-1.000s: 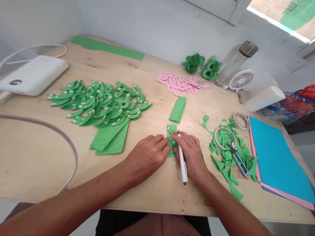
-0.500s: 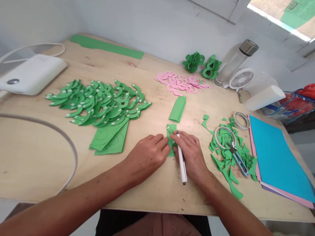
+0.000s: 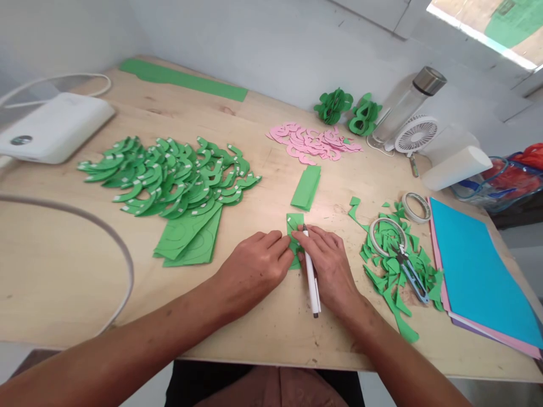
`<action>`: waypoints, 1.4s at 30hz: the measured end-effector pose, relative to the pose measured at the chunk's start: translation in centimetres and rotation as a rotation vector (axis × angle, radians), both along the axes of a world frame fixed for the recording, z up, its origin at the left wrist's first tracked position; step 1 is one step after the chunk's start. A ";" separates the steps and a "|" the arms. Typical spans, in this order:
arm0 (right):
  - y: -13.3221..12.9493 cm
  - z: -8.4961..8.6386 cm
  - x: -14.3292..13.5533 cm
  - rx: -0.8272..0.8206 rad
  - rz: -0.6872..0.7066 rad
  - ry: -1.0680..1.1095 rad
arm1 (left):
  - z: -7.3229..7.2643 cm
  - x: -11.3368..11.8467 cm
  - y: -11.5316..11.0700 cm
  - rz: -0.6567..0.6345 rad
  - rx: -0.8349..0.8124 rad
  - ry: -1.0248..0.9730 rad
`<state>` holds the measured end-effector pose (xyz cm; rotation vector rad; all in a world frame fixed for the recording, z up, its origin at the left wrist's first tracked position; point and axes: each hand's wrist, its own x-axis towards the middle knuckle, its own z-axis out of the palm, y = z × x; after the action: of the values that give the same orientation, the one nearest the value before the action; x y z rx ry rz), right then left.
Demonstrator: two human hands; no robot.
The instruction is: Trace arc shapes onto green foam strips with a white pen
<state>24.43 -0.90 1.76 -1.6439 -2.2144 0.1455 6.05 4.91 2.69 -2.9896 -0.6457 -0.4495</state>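
Note:
In the head view, a small green paper rectangle (image 3: 298, 219) lies in front of me, with a cut curved piece that has white tabs on top of it. My left hand (image 3: 265, 260) is closed, its fingertips gripping the left edge of this paper. A white pen (image 3: 311, 277) sits in my right hand (image 3: 328, 257), lying along the palm side with one dark end near the fingertips. The right fingertips also press on the paper's right side. Both hands partly cover the paper. Just beyond it lies a folded green paper strip (image 3: 306, 186).
Curved green cutouts (image 3: 182, 175) are heaped at left over green sheets (image 3: 190, 243). Pink cutouts (image 3: 311, 141) lie farther back. Nippers (image 3: 411, 274) and a tape roll (image 3: 388, 221) rest on green scraps at right, beside coloured paper (image 3: 475, 265). A bottle (image 3: 399, 107) and fan (image 3: 416, 135) stand behind.
Almost nothing differs. The pen and the fingertips of my right hand have shifted very slightly to the left; my left hand stays in place.

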 end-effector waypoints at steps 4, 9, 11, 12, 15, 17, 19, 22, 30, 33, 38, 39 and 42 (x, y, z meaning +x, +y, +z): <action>0.0 0.0 0.0 -0.003 0.000 -0.003 | -0.1 0.0 0.1 -0.006 0.003 -0.002; 0.1 -0.1 0.1 0.012 0.005 -0.012 | 0.0 0.1 0.0 0.003 -0.001 0.005; 0.1 -0.1 0.1 0.006 0.004 -0.016 | 0.0 0.1 0.0 0.004 0.000 -0.001; 0.0 -0.1 0.0 0.002 0.002 -0.017 | 0.0 0.1 0.0 0.003 0.001 -0.004; 0.0 0.0 0.0 -0.010 0.002 -0.012 | 0.1 0.1 0.0 0.000 0.007 -0.005; 0.0 0.0 0.0 -0.017 0.003 -0.006 | 0.1 0.1 0.0 0.001 0.012 -0.001; 0.0 0.0 -0.1 -0.023 0.002 0.002 | 0.1 0.1 -0.1 0.002 0.018 0.000; 0.0 -0.1 0.0 -0.020 -0.002 0.039 | 0.0 0.1 -0.1 0.006 0.022 0.000; -0.2 1.0 0.3 0.057 -0.128 0.465 | 0.0 0.0 -0.2 0.009 0.025 0.000; -0.2 2.2 0.0 -0.005 -0.172 0.700 | -0.1 0.0 -0.2 0.009 0.033 -0.009; 0.3 3.4 -0.8 -0.277 -0.364 0.947 | -0.1 0.1 -0.3 0.007 0.056 -0.027; 0.5 3.4 -0.9 -0.311 -0.380 0.962 | 0.0 0.1 -0.3 0.008 0.056 -0.028; 1.3 3.0 -1.5 -0.313 -0.391 0.996 | 0.1 0.2 -0.3 0.010 0.057 -0.036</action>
<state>22.92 0.37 4.76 -1.5925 -1.1421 0.9921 6.24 4.60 2.76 -2.9298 -0.6394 -0.5127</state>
